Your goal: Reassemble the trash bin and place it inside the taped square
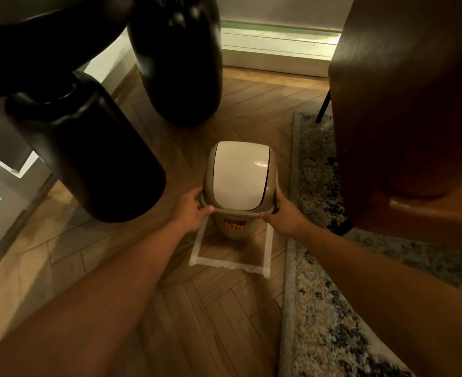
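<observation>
Both hands grip the assembled trash bin (238, 191) over the taped square (231, 263).

The left hand (190, 210) clasps the bin's left rim, thumb lying along the near edge and fingers (199, 192) curled round the side; the right hand (285, 213) mirrors it on the right rim, thumb pressed on the near edge, fingers wrapped up the side; the bin sits between the 2 hands, upright, its white swing lid (240, 175) seated in the beige collar; an orange label (234, 225) faces the camera; the base sits within the far part of the white tape outline on the wooden floor (224, 308), though whether it touches the floor cannot be told; 2 tall black vases (88, 148) stand to the left, a patterned rug (319, 308) lies to the right, just beside the tape.
</observation>
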Demonstrator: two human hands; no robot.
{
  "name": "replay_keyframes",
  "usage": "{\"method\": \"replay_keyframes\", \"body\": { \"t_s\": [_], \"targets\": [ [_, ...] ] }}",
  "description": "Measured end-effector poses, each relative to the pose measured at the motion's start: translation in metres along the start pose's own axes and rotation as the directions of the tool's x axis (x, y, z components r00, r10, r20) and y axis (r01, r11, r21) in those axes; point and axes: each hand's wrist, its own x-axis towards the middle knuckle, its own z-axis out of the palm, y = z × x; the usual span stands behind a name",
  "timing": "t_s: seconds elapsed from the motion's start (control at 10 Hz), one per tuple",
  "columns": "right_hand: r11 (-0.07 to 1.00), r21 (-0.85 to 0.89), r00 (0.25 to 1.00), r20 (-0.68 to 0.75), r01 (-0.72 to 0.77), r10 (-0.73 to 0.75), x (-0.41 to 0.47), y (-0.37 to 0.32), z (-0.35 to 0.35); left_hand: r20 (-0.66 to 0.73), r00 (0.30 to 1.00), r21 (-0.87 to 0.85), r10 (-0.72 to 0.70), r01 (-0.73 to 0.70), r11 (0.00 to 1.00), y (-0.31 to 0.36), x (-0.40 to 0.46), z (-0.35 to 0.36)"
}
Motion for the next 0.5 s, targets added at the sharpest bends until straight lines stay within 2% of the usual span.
{"method": "replay_keyframes", "body": {
  "t_s": [0.3,0.5],
  "targets": [
    [1.0,0.026,1.0,-0.017,-0.004,0.005,-0.004,0.003,0.002,-0.018,0.999,0.018,0.035,-0.035,0.999,-0.001,-0.004,0.002],
    [0.997,0.081,0.998,-0.059,0.019,-0.015,-0.01,0.006,0.002,-0.171,0.982,0.055,0.079,-0.071,0.996,-0.012,-0.012,0.013]
  ]
}}
